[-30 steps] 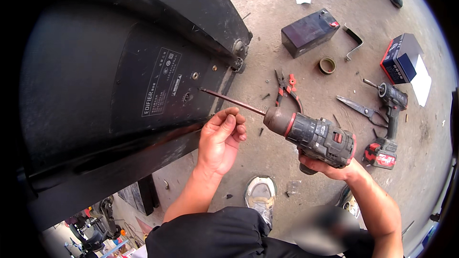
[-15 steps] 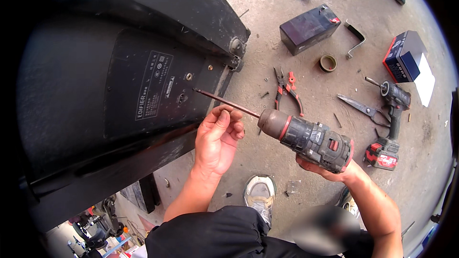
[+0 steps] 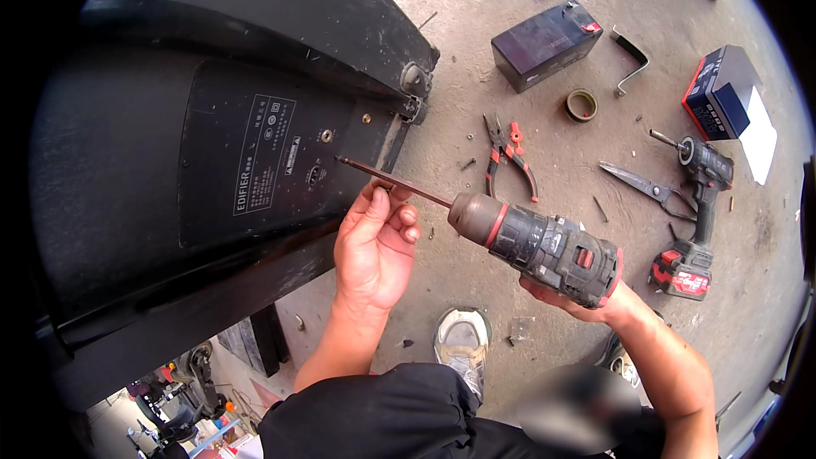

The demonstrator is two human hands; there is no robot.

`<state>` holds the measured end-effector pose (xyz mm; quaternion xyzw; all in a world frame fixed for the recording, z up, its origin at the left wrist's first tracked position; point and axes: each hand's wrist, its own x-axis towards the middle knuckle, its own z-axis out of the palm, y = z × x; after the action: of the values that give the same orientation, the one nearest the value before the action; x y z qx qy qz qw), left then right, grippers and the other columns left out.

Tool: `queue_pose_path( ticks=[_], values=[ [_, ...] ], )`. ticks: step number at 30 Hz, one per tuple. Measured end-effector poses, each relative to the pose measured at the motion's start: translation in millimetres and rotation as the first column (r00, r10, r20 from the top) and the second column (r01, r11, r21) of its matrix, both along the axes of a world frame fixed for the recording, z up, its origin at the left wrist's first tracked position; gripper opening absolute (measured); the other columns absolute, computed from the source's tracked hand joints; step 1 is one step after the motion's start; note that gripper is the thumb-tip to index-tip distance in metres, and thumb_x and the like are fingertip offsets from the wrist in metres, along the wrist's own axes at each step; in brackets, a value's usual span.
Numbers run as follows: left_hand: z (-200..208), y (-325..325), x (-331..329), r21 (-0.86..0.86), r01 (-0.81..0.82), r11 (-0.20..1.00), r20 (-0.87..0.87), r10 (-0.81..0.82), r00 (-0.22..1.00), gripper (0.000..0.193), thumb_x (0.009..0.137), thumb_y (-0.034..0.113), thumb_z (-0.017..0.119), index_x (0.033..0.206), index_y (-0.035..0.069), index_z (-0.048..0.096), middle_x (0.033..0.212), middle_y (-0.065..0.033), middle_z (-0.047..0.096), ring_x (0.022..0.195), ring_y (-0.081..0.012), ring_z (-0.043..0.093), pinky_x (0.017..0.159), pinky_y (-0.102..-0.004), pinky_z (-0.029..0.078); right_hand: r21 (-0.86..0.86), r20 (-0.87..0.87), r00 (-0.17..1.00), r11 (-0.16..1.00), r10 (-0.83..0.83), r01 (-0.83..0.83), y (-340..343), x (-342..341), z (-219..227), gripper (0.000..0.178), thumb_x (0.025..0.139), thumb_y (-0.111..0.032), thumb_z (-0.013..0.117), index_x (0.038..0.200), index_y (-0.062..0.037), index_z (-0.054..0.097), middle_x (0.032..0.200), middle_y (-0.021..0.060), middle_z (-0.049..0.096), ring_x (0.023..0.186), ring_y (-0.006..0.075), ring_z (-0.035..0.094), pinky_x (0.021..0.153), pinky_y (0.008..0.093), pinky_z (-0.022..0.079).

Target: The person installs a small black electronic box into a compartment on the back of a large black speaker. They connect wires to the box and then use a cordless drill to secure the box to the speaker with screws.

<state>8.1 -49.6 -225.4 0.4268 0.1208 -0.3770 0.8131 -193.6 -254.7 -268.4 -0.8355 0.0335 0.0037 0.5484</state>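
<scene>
My right hand [image 3: 565, 299] grips a black cordless drill [image 3: 552, 251] from below, most of its fingers hidden under the body. From its chuck a long, thin screwdriver bit [image 3: 399, 184] reaches left, its tip over the back panel [image 3: 217, 119] of a large black speaker. Beside the bit's shaft, my left hand [image 3: 374, 246] is closed in a pinch of thumb and forefinger. A small dark thing seems to be between them, too small to name. The panel bears a brass-coloured round fitting [image 3: 326, 136] and a socket [image 3: 315, 175] near the tip.
On the concrete floor lie a black battery [image 3: 544, 47], a bent metal bracket [image 3: 631, 59], a tape roll [image 3: 581, 105], red-handled pliers [image 3: 508, 157], scissors [image 3: 650, 190], a second power tool [image 3: 701, 195] and an opened box [image 3: 718, 93]. My shoe [image 3: 461, 344] stands below the drill.
The drill, its bit and both my hands have shifted slightly left in the picture. The view has moved a little too, and the left hand keeps its pinch.
</scene>
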Motion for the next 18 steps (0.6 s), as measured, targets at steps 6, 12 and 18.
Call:
queue_pose_path(
  ticks=[6,12,18],
  values=[
    [-0.4,0.2,-1.3,0.008,-0.009,1.0,0.003,0.009,1.0,0.017,0.1,0.017,0.056,0.114,0.008,0.062,0.108,-0.0087,0.069,0.081,-0.0146,0.06,0.068,-0.0271,0.049,0.293,-0.107,0.992,0.951,-0.067,0.096,1.7,2.0,-2.9,0.032,0.079,-0.024,0.079,0.108,-0.0161,0.067,0.103,0.0041,0.069,0.094,0.0245,0.067,0.085,0.0359,0.054],
    [2.7,-1.4,1.2,-0.008,-0.017,1.0,0.007,0.017,1.0,0.017,0.1,0.017,0.056,0.113,0.007,0.062,0.109,-0.0086,0.068,0.082,-0.0143,0.061,0.068,-0.0268,0.05,0.29,-0.104,0.994,0.955,-0.028,0.057,-3.2,5.3,0.4,0.034,0.081,-0.023,0.079,0.111,-0.015,0.066,0.104,0.0043,0.069,0.096,0.0234,0.066,0.087,0.0352,0.053],
    [3.2,-6.9,-1.2,0.007,-0.031,0.999,0.012,0.031,0.999,0.017,0.102,0.017,0.053,0.111,0.007,0.063,0.11,-0.0071,0.065,0.082,-0.0122,0.059,0.067,-0.0246,0.051,0.315,-0.191,0.981,0.945,-0.03,0.09,-7.0,3.9,5.0,0.039,0.074,-0.011,0.081,0.108,-0.0021,0.065,0.098,0.0085,0.068,0.087,0.0138,0.061,0.081,0.0318,0.052]
  ],
)
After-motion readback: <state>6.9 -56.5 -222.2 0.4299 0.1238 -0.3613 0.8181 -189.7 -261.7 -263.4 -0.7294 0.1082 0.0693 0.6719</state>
